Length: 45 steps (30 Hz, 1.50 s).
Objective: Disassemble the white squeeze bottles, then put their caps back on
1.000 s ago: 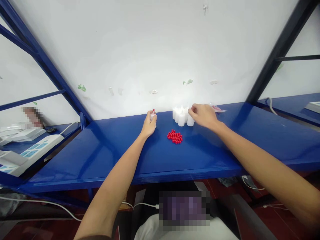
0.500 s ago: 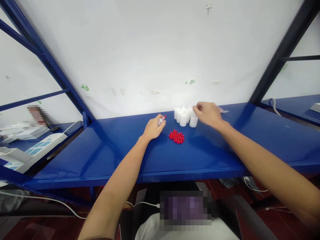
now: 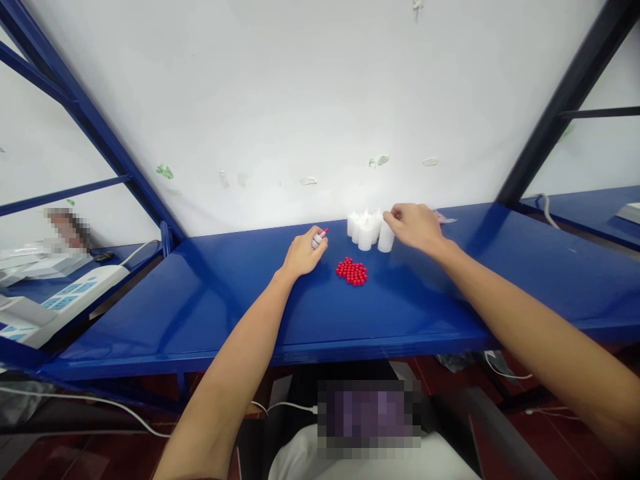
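My left hand (image 3: 304,252) is closed round a small white bottle (image 3: 317,240) whose pointed red tip sticks out past the fingers. It rests over the blue table, left of a flat cluster of small red caps or beads (image 3: 352,272). My right hand (image 3: 411,223) is closed, thumb and fingers pinched at the top of an upright white cylinder (image 3: 385,239). The fingers hide that cylinder's top. Just left of it, several similar white bottles with pointed tops (image 3: 365,235) stand in a tight group.
The blue table (image 3: 240,287) meets a white wall at the back. Behind my right hand lies a pinkish plastic packet (image 3: 445,218). A white power strip (image 3: 75,293) is on the left shelf. Frame posts (image 3: 545,100) rise on either side.
The view has shifted slightly. Both hands keep nearly the same places and grips; the white cylinder at my right hand leans or sits a little differently.
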Motion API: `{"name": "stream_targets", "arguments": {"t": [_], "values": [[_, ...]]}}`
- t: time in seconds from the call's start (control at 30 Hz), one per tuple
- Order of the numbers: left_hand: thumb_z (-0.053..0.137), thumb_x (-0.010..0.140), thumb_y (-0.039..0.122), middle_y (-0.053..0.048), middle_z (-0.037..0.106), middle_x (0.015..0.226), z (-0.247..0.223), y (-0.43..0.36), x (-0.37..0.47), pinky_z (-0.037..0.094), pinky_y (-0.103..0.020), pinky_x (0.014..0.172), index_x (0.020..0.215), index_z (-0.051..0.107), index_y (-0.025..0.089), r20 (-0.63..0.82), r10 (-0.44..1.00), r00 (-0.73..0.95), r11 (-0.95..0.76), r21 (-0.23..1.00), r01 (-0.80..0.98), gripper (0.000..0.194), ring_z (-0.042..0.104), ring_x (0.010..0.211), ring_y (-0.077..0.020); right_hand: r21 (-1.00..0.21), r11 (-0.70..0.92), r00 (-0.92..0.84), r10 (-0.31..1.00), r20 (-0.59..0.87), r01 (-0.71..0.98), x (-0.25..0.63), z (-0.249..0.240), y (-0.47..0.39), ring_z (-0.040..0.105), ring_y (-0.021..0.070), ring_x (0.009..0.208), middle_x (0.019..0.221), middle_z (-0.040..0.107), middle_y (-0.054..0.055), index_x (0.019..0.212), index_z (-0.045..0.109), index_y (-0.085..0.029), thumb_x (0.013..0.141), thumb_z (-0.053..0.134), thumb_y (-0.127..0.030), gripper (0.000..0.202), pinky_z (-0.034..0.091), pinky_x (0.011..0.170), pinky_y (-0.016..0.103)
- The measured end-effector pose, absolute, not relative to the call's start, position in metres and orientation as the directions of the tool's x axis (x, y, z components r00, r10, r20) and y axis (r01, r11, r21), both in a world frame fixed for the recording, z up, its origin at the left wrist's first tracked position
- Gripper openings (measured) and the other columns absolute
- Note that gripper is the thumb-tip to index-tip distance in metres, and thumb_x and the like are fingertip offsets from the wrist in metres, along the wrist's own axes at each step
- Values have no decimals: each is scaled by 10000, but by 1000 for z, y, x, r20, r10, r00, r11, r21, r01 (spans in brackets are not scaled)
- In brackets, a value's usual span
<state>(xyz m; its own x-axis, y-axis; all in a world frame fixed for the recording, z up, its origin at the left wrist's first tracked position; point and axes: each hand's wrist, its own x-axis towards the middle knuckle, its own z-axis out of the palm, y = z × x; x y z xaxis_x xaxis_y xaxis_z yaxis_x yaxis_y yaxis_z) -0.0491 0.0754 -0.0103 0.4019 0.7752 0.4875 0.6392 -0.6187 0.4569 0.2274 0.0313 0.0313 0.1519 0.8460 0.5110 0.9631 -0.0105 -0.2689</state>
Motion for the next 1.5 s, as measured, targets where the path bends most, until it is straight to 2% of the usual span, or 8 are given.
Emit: {"name": "stream_targets", "arguments": {"t": [0.37, 0.47, 0.57, 0.67, 0.77, 1.03, 1.3, 1.5], "values": [[461, 935, 395, 0, 634, 754, -9, 75, -50, 388, -257, 612, 1035, 611, 224, 485, 773, 409, -621, 447, 644, 249, 554, 626, -156, -411, 72, 183, 815, 549, 909, 218, 37, 24, 530, 201, 631, 651, 640, 83, 662, 603, -187, 879, 445, -364, 321, 319, 595, 310], [466, 924, 371, 2, 631, 745, -8, 73, -49, 383, -261, 613, 1022, 617, 221, 485, 765, 422, -630, 434, 644, 233, 551, 624, -157, -388, 300, 1, 790, 613, 872, 207, 36, 15, 488, 160, 582, 607, 591, 34, 661, 566, -191, 900, 443, -351, 313, 320, 598, 297], [478, 907, 338, 1, 640, 755, -6, 69, -48, 391, -266, 627, 1014, 621, 223, 487, 745, 455, -656, 414, 631, 212, 566, 647, -164, -372, 527, -288, 795, 534, 764, 188, 29, 4, 489, 139, 563, 615, 580, -1, 795, 590, -188, 923, 462, -368, 256, 329, 592, 279], [483, 895, 320, -12, 674, 807, -3, 62, -44, 411, -277, 652, 1031, 618, 229, 474, 704, 529, -702, 347, 622, 212, 604, 690, -185, -384, 607, -456, 786, 417, 696, 171, 19, 0, 526, 153, 587, 662, 607, -13, 1085, 560, -191, 948, 475, -396, 261, 338, 591, 275], [493, 893, 343, -33, 708, 863, 0, 55, -40, 426, -295, 668, 1027, 620, 235, 436, 664, 608, -738, 250, 627, 214, 645, 744, -220, -349, 639, -529, 766, 365, 686, 164, 10, 3, 539, 169, 624, 728, 630, 12, 1116, 536, -201, 991, 409, -414, 278, 339, 604, 285], [495, 883, 317, -39, 700, 836, 6, 45, -33, 417, -303, 656, 1024, 608, 221, 443, 614, 653, -773, 173, 610, 204, 639, 723, -224, -348, 573, -430, 805, 409, 742, 173, 11, 7, 511, 168, 619, 719, 591, -6, 1113, 507, -218, 977, 452, -450, 275, 327, 594, 281], [445, 894, 301, -36, 671, 819, 18, 31, -29, 400, -289, 666, 980, 596, 208, 498, 578, 647, -794, 158, 588, 197, 592, 702, -191, -332, 729, -498, 664, 558, 599, 172, 17, 2, 541, 186, 784, 898, 618, 55, 967, 564, -212, 1025, 348, -450, 326, 410, 745, 316], [434, 874, 264, -40, 659, 833, 18, 30, -28, 406, -290, 668, 1028, 648, 211, 515, 557, 651, -790, 90, 606, 268, 571, 709, -185, -368, 698, -452, 694, 561, 614, 169, 19, 1, 505, 166, 704, 773, 570, 25, 827, 534, -206, 1027, 325, -434, 368, 384, 701, 307]]}}
